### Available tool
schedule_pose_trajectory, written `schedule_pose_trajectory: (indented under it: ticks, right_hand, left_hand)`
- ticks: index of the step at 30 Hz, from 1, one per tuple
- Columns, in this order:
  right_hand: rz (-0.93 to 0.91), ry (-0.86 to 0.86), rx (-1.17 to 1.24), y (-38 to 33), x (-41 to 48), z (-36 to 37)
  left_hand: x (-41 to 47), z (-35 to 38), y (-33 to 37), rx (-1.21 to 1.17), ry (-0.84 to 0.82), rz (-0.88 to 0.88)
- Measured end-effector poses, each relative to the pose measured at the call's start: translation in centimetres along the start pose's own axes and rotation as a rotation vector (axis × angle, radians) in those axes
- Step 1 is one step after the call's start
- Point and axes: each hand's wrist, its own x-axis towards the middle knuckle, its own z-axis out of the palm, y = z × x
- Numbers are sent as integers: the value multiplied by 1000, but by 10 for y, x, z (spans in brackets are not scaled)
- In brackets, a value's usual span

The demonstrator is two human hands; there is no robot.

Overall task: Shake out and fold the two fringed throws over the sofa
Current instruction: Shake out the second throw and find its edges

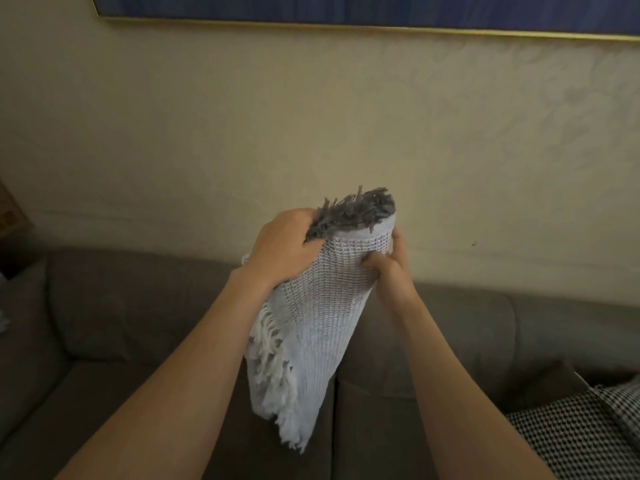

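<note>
A white and grey woven throw (311, 334) with grey fringe on top and white fringe along its left edge hangs folded into a narrow bundle above the sofa (138, 323). My left hand (284, 247) grips its upper left side just under the grey fringe. On the upper right side my right hand (388, 268) pinches the fabric. The bundle's lower end dangles over the seam between two seat cushions. A second throw (581, 434), black and white houndstooth, lies on the sofa seat at the lower right, partly cut off by the frame.
The brown-grey sofa runs across the lower half, against a beige wall (311, 116). A blue picture in a gold frame (346, 26) hangs high on the wall. Dark objects sit beyond the sofa's left end.
</note>
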Motion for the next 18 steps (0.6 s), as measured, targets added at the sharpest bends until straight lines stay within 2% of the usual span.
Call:
schedule_pose_trajectory:
  ticks: [5,11,14,18]
  right_hand:
    - [-26,-65,-248,1,-8,1]
    - [-206,56,-356,0,-8,19]
    - [-295,98,-370,1,-10,27]
    - [-341,119,-368,2,-12,33]
  left_hand:
    - [1,-16,-13,-136,175,-31]
    - [1,-14,-13,112,286,-134]
    - [2,-8,-12,136,271,-207]
    - [-1,-7,-18,-61,135,-239]
